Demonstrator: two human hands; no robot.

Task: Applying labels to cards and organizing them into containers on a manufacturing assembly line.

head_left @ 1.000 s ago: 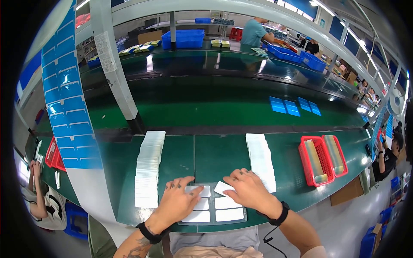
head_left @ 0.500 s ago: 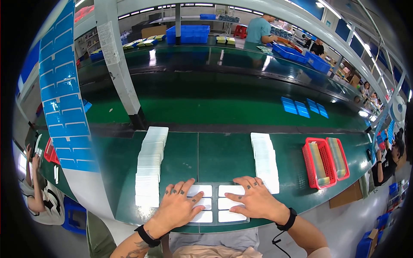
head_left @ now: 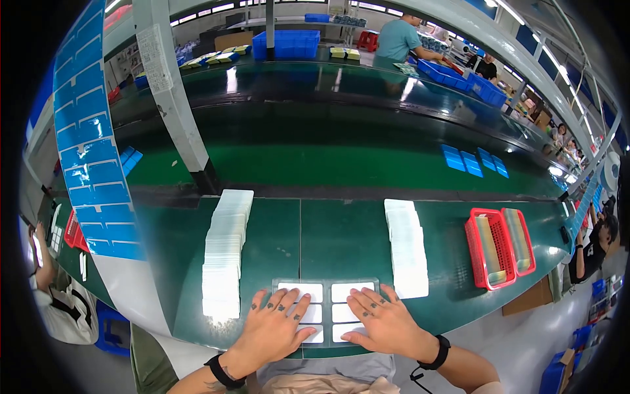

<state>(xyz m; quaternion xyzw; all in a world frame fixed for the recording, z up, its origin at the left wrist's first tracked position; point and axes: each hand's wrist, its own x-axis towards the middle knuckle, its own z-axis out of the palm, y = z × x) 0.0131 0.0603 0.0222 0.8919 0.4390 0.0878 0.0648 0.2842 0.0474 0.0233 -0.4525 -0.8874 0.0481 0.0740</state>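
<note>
My left hand point(head_left: 272, 325) lies with its fingers spread over the left column of white card-like pieces point(head_left: 300, 289). On the right column of white pieces point(head_left: 349, 331), my right hand point(head_left: 384, 320) rests just as flat, its fingers stretched out. The pieces sit in rows on a thin, see-through backing or tray point(head_left: 327, 289) at the near edge of the green table. Both hands hide parts of the pieces. A long fanned stack of white cards point(head_left: 226, 256) stands left of my left hand. Beyond my right hand is a shorter fanned stack point(head_left: 405, 246).
Two red baskets point(head_left: 489, 253) holding thin sheets stand at the right. A long strip of blue stickers point(head_left: 95, 164) hangs at the left beside a grey post point(head_left: 167, 85). Across the front runs a green conveyor point(head_left: 315, 161) carrying blue pieces point(head_left: 461, 161). Other people work nearby.
My fingers have shifted over the pieces; the right fingers now point inward across the upper pieces. Blue pieces on the conveyor have moved slightly right, and more show at left. The view has shifted slightly.
</note>
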